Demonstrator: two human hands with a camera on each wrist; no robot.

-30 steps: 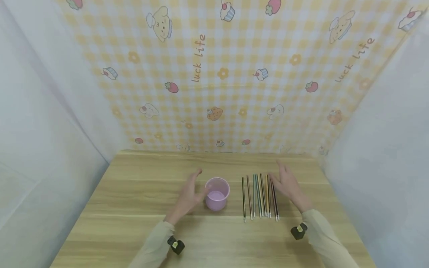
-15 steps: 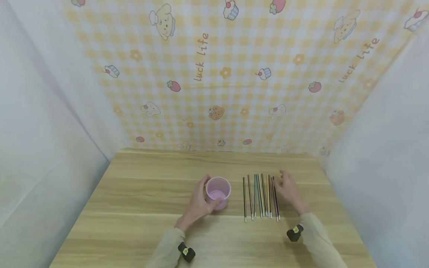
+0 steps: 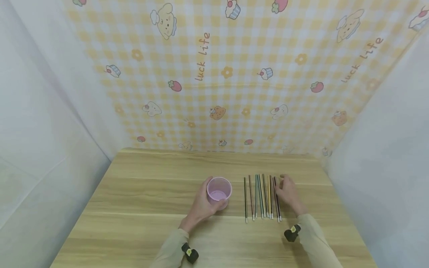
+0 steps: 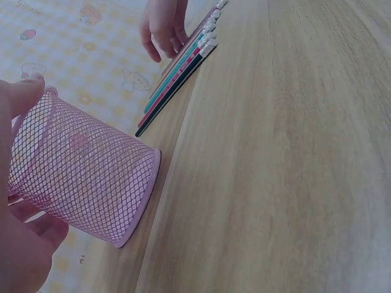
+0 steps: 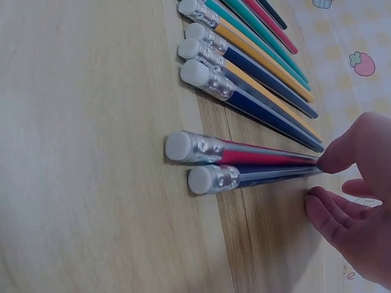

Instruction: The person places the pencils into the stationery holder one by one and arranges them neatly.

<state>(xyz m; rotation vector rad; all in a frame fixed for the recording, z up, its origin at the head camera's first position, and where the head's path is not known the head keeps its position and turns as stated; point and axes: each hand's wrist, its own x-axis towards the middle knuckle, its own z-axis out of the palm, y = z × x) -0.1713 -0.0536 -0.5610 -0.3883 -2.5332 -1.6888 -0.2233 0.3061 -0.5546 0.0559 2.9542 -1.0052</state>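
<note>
My left hand (image 3: 201,206) grips a pink mesh pencil cup (image 3: 219,188) that stands upright on the wooden table; the thumb lies on the near side and the fingers go round the left and far side. To the cup's right lies a row of pencils with white erasers toward me. Beside the row's right end is my right hand (image 3: 289,193). In the right wrist view its thumb (image 5: 342,149) touches the far part of a red pencil (image 5: 244,154) and a dark blue pencil (image 5: 263,177). Its other fingers rest by the table, a gap between them and the thumb.
Yellow, teal, red and dark pencils (image 5: 269,67) lie side by side, left of the two by my thumb. A checked cloth (image 3: 248,85) with cartoon prints hangs behind the wooden table (image 3: 151,186). White walls (image 3: 385,167) stand at both sides.
My left hand has moved right and taken hold of the cup. My right hand has drawn back slightly from over the pencils to the right end of the row, its fingers curling more.
</note>
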